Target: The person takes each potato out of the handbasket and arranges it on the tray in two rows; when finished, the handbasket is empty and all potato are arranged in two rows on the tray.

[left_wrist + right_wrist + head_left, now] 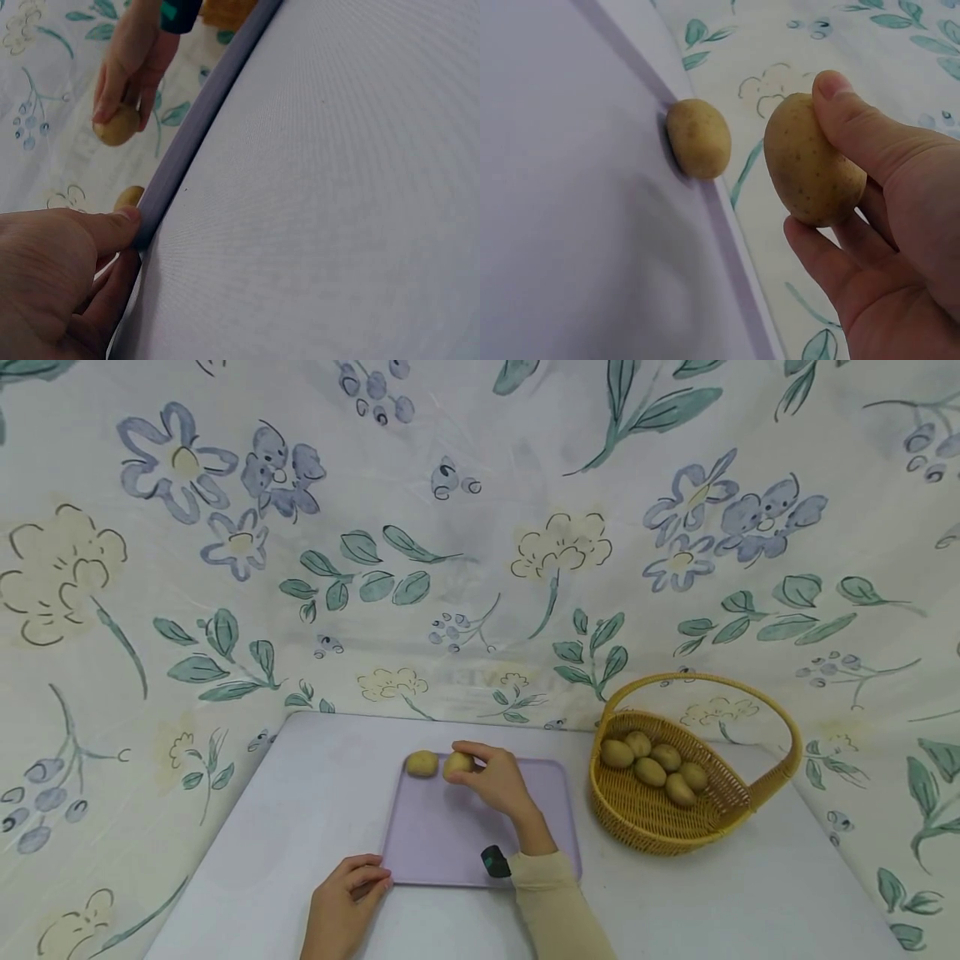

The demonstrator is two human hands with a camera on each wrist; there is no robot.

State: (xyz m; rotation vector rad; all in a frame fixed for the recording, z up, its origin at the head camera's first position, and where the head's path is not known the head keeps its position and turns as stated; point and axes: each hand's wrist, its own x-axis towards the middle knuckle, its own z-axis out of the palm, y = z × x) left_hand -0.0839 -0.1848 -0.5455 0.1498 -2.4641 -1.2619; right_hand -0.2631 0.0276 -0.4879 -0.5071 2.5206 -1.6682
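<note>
My right hand (501, 783) pinches a potato (802, 161) between thumb and fingers, held above the far part of the lilac tray (446, 839). The held potato is yellow-brown with small dark specks. Just left of it, another potato (422, 764) lies in the tray's far left corner; the right wrist view shows it against the raised rim. At the tray's near left corner, my left hand (343, 900) holds the edge, its thumb and fingers pinching the rim in the left wrist view.
To the right of the tray stands a woven basket (645, 842) with a tall arched handle, holding several potatoes (650, 772). A white table (300, 793) carries everything. Behind it hangs a flower-patterned cloth (480, 543). A dark band (495, 862) sits at my right wrist.
</note>
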